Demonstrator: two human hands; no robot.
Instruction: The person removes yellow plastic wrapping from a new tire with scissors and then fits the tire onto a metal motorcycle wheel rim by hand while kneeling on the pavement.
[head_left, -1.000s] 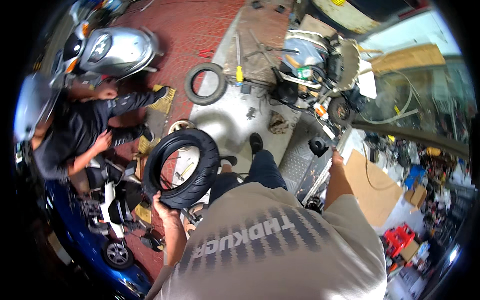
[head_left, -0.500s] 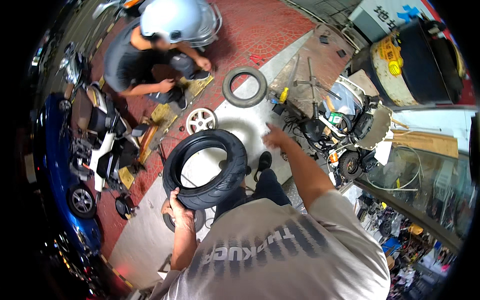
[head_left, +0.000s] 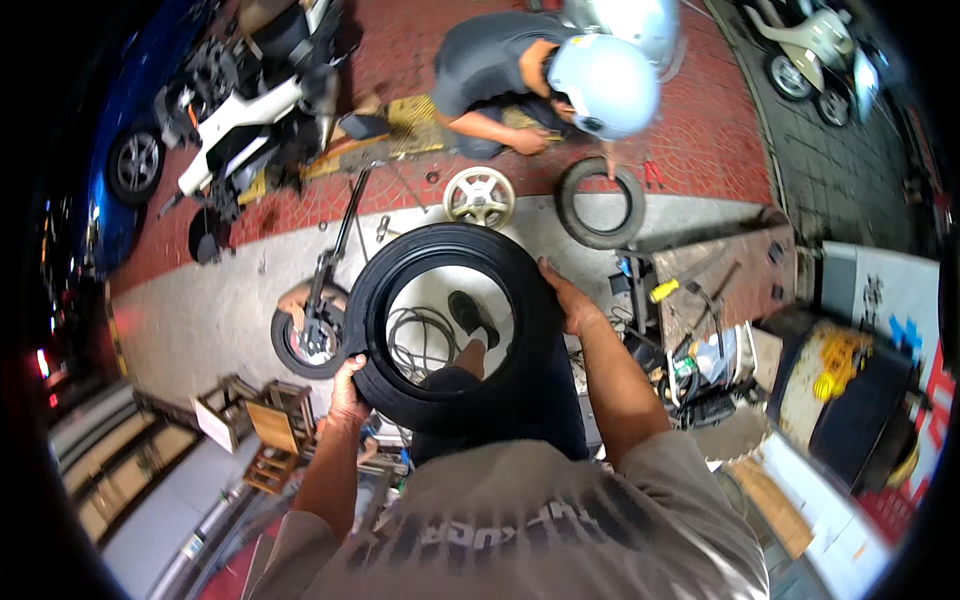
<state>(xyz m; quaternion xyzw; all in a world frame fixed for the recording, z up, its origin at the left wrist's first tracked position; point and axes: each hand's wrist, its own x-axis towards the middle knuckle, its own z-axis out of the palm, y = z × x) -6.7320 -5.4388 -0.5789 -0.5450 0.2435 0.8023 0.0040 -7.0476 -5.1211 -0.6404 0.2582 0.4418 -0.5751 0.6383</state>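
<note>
A black scooter tyre (head_left: 540,345) is held up in front of my body, its open ring facing me. My left hand (head_left: 347,390) is closed on its lower left side. On the upper right, my right hand (head_left: 568,300) grips the outer tread, its fingertips partly hidden. Through the ring I see my shoe (head_left: 470,315) and a dark coiled hose or cable (head_left: 408,335) on the floor. Beyond the tyre lies a cream spoked wheel rim (head_left: 478,197). A second, worn tyre (head_left: 603,240) rests on the ground to its right.
A person in a light blue helmet (head_left: 605,85) crouches ahead, one hand at the worn tyre. At left are a fork with a small wheel (head_left: 318,335), a partly dismantled white scooter (head_left: 240,115) and wooden stools (head_left: 275,430). A metal plate (head_left: 735,265) and a drum (head_left: 825,395) stand right.
My right hand, free before, now grips the tyre's right side. The tyre has turned to face me more squarely. My view has swung, and the crouching person leans toward the worn tyre.
</note>
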